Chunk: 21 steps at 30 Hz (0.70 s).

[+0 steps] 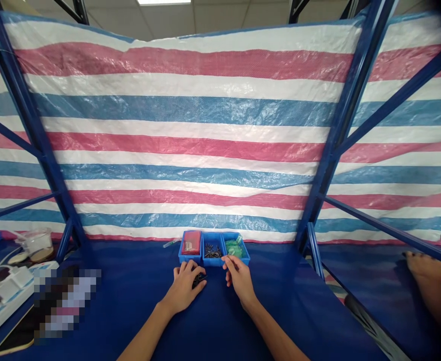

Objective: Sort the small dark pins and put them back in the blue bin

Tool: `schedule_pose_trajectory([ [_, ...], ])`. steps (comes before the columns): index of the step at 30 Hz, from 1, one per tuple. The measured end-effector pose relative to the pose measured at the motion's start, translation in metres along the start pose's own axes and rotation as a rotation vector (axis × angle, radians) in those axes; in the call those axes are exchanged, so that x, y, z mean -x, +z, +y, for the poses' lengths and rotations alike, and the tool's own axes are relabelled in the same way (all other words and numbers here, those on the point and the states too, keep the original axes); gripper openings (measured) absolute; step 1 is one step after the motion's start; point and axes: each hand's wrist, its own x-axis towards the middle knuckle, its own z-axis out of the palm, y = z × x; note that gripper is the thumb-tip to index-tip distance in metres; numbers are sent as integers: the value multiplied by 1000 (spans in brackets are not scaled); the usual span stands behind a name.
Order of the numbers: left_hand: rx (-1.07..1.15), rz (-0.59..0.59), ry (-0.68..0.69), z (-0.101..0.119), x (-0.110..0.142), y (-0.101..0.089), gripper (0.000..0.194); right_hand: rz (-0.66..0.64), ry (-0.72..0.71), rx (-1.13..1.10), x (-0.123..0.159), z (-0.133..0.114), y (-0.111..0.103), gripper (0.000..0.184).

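Observation:
In the head view, three joined blue bins [212, 261] stand on the blue table surface. The left bin holds a stack of red-edged flat packets [191, 243], the middle one many dark screws [212, 251], the right one green plastic bags [234, 248]. My left hand [182, 288] rests on the table before the left bin, fingers curled round a small bunch of dark screws [198, 280]. At the front of the right bin, my right hand [240, 281] has thumb and index fingertip pinched together. Whatever lies between them is too small to make out.
A white power strip [13, 291] with plugs and a phone [24, 321] lie at the left. Behind them is a clear plastic container [35, 243]. Blue metal posts [329, 150] flank the table before a striped sheet [190, 145]. Another person's hand [425, 265] shows far right.

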Motion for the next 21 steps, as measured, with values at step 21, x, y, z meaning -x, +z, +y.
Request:
schedule_pose_trajectory([
  [21,3,-7,-3,-2,-1,1,29,-50,-90,154,8,-10,-1,51],
])
